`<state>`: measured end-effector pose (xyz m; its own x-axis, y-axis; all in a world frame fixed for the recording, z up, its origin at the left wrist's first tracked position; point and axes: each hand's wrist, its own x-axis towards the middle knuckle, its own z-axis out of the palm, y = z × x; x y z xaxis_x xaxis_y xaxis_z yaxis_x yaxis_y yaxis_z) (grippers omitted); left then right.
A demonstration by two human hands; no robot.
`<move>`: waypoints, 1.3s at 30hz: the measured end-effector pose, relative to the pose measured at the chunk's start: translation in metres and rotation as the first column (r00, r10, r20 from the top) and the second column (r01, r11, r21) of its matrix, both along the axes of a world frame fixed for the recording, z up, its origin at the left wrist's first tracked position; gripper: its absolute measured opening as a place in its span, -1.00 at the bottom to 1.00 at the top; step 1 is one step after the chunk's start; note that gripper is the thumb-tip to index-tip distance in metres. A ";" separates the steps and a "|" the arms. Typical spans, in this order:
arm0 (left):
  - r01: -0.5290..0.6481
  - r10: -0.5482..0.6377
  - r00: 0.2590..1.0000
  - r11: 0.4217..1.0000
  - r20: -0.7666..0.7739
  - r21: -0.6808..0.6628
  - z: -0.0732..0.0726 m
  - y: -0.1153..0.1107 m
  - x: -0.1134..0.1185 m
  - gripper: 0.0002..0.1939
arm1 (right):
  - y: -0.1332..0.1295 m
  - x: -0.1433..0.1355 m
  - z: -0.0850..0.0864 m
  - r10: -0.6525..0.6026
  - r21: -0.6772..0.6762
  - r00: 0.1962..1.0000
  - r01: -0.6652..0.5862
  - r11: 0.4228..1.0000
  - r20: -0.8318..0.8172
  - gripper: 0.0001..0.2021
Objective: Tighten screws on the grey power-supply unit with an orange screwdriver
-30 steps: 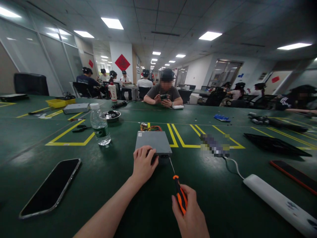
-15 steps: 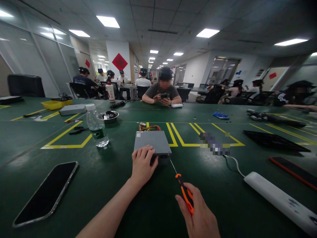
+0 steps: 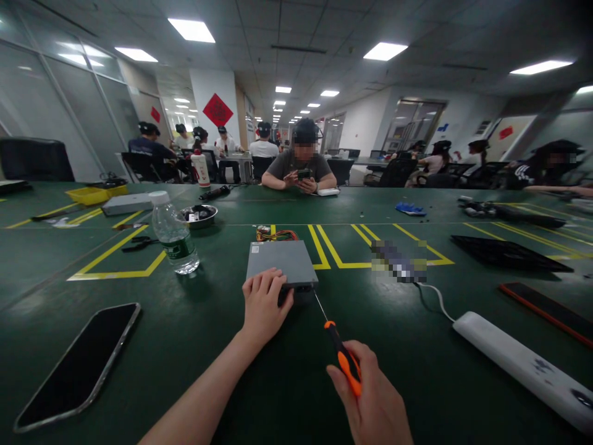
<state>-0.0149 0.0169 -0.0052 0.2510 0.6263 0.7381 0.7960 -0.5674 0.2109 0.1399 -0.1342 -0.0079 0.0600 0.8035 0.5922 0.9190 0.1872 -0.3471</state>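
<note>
A grey metal computer power supply [image 3: 281, 256] lies flat on the green table, with a bundle of coloured wires [image 3: 278, 235] at its far side. My left hand [image 3: 265, 303] grips its near edge, fingers over the top and thumb down on the front face. In my right hand [image 3: 373, 386] is an orange and black screwdriver [image 3: 341, 353], held by the handle. Its thin shaft slants up and left, and the tip is at the front right corner of the power supply; whether it sits in a screw is too small to tell.
A water bottle [image 3: 175, 238] and a metal bowl [image 3: 200, 216] stand to the left, behind a phone [image 3: 81, 364]. On the right lie a white power strip [image 3: 523, 368] and a dark flat panel [image 3: 509, 253]. Across the table sits a person [image 3: 301, 164] holding a phone.
The view has shifted slightly, so everything sits a little further left. The screwdriver handle shows a different side, turned in my right hand. My left hand stays on the power supply.
</note>
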 end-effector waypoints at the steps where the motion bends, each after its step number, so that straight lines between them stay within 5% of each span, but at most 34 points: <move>1: 0.001 -0.001 1.000 1.000 -0.001 -0.003 0.000 0.000 0.000 -0.83 | 0.000 0.000 -0.002 0.017 0.009 1.000 -0.017 1.000 0.014 -0.70; 5: 0.005 -0.005 1.000 1.000 -0.004 -0.012 0.000 0.000 0.000 -0.82 | 0.001 -0.003 -0.007 0.019 0.073 1.000 -0.020 0.997 0.015 -0.74; 13: 0.004 -0.004 1.000 1.000 -0.003 -0.010 0.000 0.001 0.000 -0.84 | -0.001 -0.001 0.003 -0.055 -0.008 0.998 0.055 0.998 -0.043 -0.69; 20: -0.007 0.007 1.000 1.000 -0.013 0.003 -0.002 0.001 0.000 -0.84 | 0.002 -0.005 0.004 -0.029 0.122 0.997 0.037 0.992 -0.065 -0.75; 27: -0.007 0.007 1.000 1.000 -0.023 0.014 -0.001 0.002 0.001 -0.82 | 0.000 0.003 0.019 -0.098 0.053 0.995 0.099 0.994 -0.032 -0.69; 33: -0.013 0.013 1.000 0.999 -0.023 0.031 -0.002 0.002 0.001 -0.84 | 0.001 -0.006 0.017 -0.013 0.133 0.999 0.008 0.991 0.036 -0.75; 39: -0.003 0.003 1.000 1.000 -0.025 0.029 -0.003 0.003 0.000 -0.83 | 0.001 0.002 0.017 -0.104 0.048 0.992 0.107 0.993 -0.068 -0.72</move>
